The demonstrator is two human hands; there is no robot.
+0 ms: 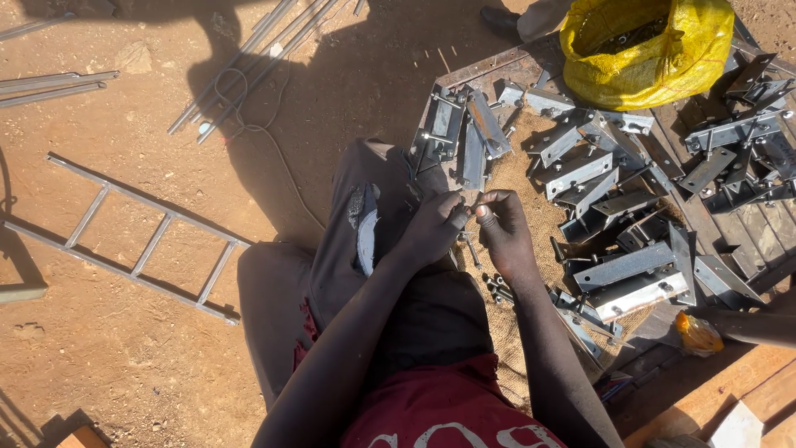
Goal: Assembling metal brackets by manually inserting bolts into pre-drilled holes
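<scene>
My left hand (433, 228) and my right hand (504, 231) meet over my lap, fingertips pinched together on a small metal fastener (470, 202), too small to tell whether bolt or nut. Just beyond the fingertips lies a grey metal bracket assembly (461, 133) on burlap sacking (531, 178). Several loose bolts (496, 288) lie on the sacking below my right hand. I sit on the ground with my knees bent, in torn dark trousers.
A heap of grey metal brackets (618, 191) covers the sacking and wooden pallet (746, 228) to the right. A yellow sack (647, 46) stands behind it. A metal ladder-like frame (137, 241) and long rods (249, 62) lie on the dirt to the left.
</scene>
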